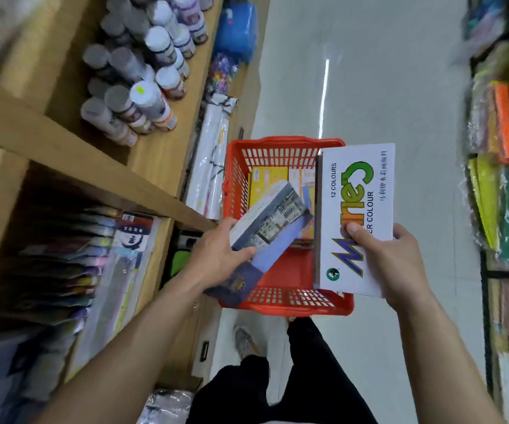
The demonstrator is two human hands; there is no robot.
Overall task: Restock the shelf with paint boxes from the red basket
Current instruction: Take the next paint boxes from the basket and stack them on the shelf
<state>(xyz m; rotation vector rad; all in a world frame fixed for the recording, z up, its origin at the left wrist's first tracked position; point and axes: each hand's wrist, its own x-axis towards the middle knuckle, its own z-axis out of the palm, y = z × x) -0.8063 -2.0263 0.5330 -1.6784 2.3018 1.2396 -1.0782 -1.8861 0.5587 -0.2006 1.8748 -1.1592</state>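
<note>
White paint box (358, 218) in right hand (391, 264), apparently above red basket (287, 307)

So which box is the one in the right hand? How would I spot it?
Find the red plastic basket on the pale floor. Above its right side, the right hand holds up a flat white cardboard paint box. Unlike the blue-grey box with a building picture in the left hand, it has big green and purple letters and says "12 COLOURS".

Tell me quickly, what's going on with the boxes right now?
Left hand holds blue box. Right hand holds white Marie's box. Red basket below, more boxes inside. Nothing blocking.
</note>
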